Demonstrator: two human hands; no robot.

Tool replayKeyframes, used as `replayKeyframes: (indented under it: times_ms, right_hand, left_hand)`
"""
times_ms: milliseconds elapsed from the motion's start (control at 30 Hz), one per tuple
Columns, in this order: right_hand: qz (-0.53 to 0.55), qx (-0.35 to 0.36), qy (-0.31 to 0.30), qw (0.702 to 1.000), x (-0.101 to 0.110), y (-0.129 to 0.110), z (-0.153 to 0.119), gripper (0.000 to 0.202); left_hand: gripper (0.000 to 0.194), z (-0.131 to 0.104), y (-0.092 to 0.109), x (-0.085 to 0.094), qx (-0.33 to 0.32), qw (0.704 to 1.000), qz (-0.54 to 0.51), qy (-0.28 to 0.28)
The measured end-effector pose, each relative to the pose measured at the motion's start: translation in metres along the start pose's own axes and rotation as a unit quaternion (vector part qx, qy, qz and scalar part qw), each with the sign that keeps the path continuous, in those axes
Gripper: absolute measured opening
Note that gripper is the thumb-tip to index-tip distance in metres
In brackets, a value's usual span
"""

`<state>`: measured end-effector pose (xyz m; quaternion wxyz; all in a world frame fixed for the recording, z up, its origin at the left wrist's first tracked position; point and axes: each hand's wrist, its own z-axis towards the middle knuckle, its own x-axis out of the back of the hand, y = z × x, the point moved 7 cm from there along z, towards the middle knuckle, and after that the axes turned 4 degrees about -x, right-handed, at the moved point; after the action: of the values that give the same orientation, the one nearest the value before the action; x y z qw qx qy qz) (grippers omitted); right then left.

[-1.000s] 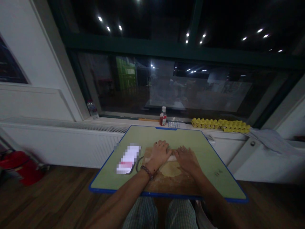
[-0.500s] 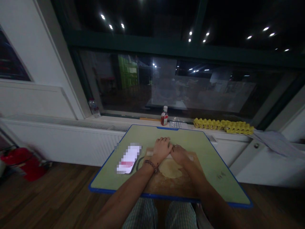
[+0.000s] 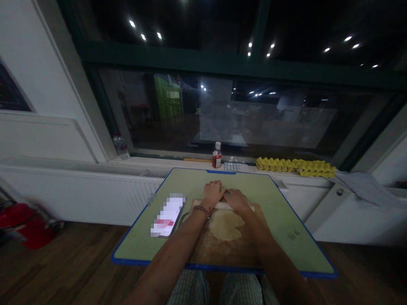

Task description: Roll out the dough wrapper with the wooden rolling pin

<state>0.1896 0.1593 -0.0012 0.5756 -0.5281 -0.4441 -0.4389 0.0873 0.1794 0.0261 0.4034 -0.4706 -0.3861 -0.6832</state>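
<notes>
Dough sheet [image 3: 224, 225] flat, edge uneven

The dough lies on the brown board [image 3: 227, 254], between the forearms. Flattening looks well along – it is a broad, thin-looking sheet – but a notch breaks its right side, and whether it needs more thinning cannot be told. At its far edge is the pale rolling pin [image 3: 224, 206], with the left hand [image 3: 213, 193] and right hand [image 3: 237, 200] laid over it, side by side; whether the fingers close round it is hidden. Left of the board, a phone [image 3: 169, 215] rests on the green counter [image 3: 281, 212].
</notes>
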Motion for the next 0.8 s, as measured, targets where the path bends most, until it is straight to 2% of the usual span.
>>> replayKeyframes:
  times_ms: [133, 400, 600, 800]
  right_hand:
    - [0.018, -0.009, -0.011, 1.000, -0.003, 0.004, 0.010, 0.047]
    - [0.036, -0.046, 0.013, 0.998, 0.001, 0.013, 0.017, 0.048]
    - [0.042, -0.037, 0.004, 0.998, -0.005, 0.017, 0.026, 0.048]
    - [0.045, -0.019, -0.002, 0.999, -0.010, 0.018, 0.032, 0.048]
  left_hand:
    - [0.028, 0.003, 0.000, 0.002, 0.000, 1.000, 0.008, -0.006]
    - [0.028, 0.012, -0.003, -0.003, -0.005, 1.000, 0.023, -0.004]
    - [0.027, 0.018, -0.006, -0.009, -0.009, 1.000, 0.025, -0.008]
    - [0.028, 0.020, -0.007, -0.013, -0.001, 0.999, 0.020, -0.036]
